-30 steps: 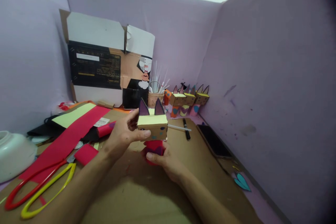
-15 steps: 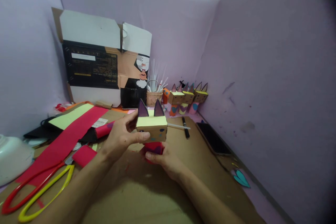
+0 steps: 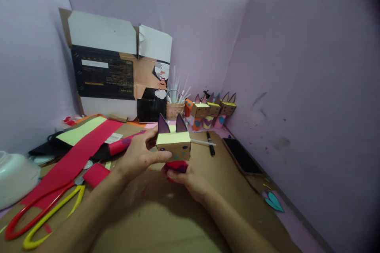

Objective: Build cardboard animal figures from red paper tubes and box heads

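Note:
A cardboard cat figure is held upright above the cardboard sheet. Its box head has a pale yellow top, two dark purple ears and small drawn eyes, and sits over a red body with a purple patch. My left hand grips the head from the left, thumb across the front; its other fingers are mostly hidden behind. Lower down, my right hand is wrapped round the red body. Behind the figure, a thin white stick lies beside a black marker.
Scissors with red and yellow handles, red paper and a white bowl lie left. A phone and blue paper heart lie right. Similar cat figures and a basket of sticks stand at the back.
The cat figure and both hands have shifted very slightly right in the view, as has the background. Both hands keep their hold.

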`<state>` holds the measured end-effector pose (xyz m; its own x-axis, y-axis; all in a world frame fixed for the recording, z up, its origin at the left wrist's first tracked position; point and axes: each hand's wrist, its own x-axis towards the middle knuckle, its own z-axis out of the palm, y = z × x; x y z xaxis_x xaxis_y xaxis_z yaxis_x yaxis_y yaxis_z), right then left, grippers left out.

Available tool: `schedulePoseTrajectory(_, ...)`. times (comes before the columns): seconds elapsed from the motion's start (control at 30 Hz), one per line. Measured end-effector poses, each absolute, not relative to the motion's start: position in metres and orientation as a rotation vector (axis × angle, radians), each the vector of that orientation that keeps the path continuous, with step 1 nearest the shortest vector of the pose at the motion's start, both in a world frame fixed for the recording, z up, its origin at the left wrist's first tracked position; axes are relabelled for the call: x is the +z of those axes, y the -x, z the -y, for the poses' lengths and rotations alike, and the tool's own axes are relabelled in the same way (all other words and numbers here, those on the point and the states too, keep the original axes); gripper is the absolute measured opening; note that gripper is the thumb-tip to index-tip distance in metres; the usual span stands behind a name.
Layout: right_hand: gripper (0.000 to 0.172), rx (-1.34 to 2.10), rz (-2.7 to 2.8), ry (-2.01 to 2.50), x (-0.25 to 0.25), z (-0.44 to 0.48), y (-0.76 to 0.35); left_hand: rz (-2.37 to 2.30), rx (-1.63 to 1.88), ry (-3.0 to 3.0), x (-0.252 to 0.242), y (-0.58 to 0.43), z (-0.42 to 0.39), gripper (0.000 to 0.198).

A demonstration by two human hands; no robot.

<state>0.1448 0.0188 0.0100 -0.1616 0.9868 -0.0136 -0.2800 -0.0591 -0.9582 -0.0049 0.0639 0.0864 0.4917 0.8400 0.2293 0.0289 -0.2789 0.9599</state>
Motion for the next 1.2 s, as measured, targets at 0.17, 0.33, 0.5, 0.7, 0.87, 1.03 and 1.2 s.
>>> schedulePoseTrajectory(0.17,0.037,1.459,1.099,0.954,0.012,-0.018,-0.145,-0.721,0.956,-1.625,0.082,0.005,-0.068,0.061)
schedulePoseTrajectory(0.33,0.032,1.348,1.195,0.996,0.018,-0.016,-0.144,-0.548,0.939,-1.522,0.079,0.009,-0.071,0.066)
schedulePoseTrajectory(0.5,0.025,1.040,1.381,1.119,0.026,-0.009,-0.143,-0.477,0.958,-1.342,0.079,0.015,-0.068,0.068)
schedulePoseTrajectory(0.7,0.028,0.767,1.511,1.281,0.027,-0.004,-0.141,-0.489,1.013,-1.099,0.080,0.010,-0.065,0.059)
schedulePoseTrajectory(0.87,0.032,0.613,1.461,1.410,0.026,-0.005,-0.143,-0.606,1.051,-1.049,0.076,0.007,-0.070,0.062)
schedulePoseTrajectory(1.03,0.030,0.537,1.507,1.459,0.024,-0.005,-0.147,-0.653,1.011,-1.133,0.076,0.002,-0.064,0.050)
schedulePoseTrajectory(1.2,0.029,0.522,1.526,1.511,0.023,-0.007,-0.148,-0.699,0.998,-1.223,0.086,-0.005,-0.054,0.051)
